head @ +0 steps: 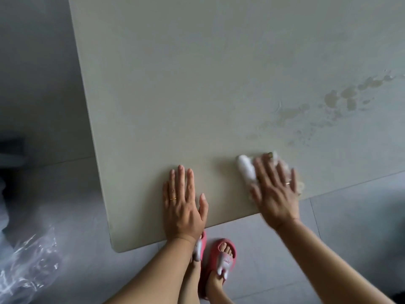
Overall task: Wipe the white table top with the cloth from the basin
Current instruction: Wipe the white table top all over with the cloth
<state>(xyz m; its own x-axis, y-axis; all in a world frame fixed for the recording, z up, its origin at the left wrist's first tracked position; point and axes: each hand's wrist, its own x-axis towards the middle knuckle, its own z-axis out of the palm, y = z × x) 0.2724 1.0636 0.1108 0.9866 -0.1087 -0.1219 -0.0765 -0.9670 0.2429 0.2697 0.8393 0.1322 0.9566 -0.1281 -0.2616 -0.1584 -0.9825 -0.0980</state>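
The white table top (197, 95) fills most of the view, its near corner at the lower left. My left hand (184, 202) lies flat on it near the front edge, fingers apart, holding nothing. My right hand (276, 191) presses flat on a white cloth (246, 170) near the front edge; the cloth sticks out to the left of and beyond my fingers, and the hand is motion-blurred. Wet patches and droplets (335, 102) run diagonally across the right part of the table. No basin is in view.
Grey tiled floor (65, 183) surrounds the table. Crumpled clear plastic (28, 266) lies on the floor at the lower left, with a dark object (11, 150) at the left edge. My feet in pink slippers (221, 260) stand below the table's front edge.
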